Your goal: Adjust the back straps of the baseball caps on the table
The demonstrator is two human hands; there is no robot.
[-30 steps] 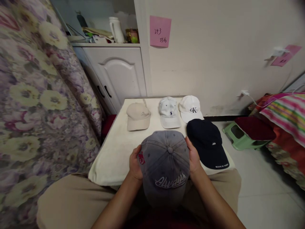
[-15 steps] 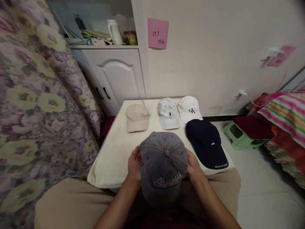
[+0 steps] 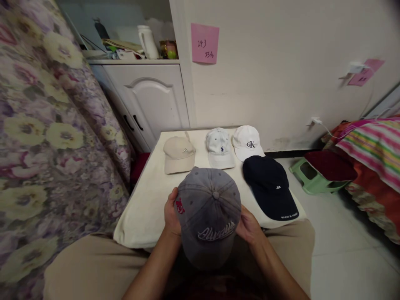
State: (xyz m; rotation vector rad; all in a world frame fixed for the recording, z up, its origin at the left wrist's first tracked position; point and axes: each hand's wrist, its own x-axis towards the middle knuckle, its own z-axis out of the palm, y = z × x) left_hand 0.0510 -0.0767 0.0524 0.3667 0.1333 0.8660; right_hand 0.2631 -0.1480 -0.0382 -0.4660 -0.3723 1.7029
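Note:
A grey baseball cap (image 3: 208,204) with white script lettering and a red mark on its side is held over my lap, its brim toward me. My left hand (image 3: 172,213) grips its left edge and my right hand (image 3: 248,224) its right edge; fingertips of both are partly hidden behind the cap. Beyond it on the cloth-covered table (image 3: 142,208) lie a beige cap (image 3: 179,154), a pale blue-white cap (image 3: 219,148) with a small dark emblem, a white cap (image 3: 248,143) with dark letters, and a navy cap (image 3: 271,187) at the right.
A floral curtain (image 3: 62,166) hangs at the left, beside a white cabinet (image 3: 153,98). Behind the table rises a wall with a pink note (image 3: 205,43). On the floor at right stands a green stool (image 3: 309,177) near a bed with a striped cover (image 3: 375,141).
The grey cap, with both hands on it, has shifted slightly left and up and turned a little. The other caps stay where they were on the table.

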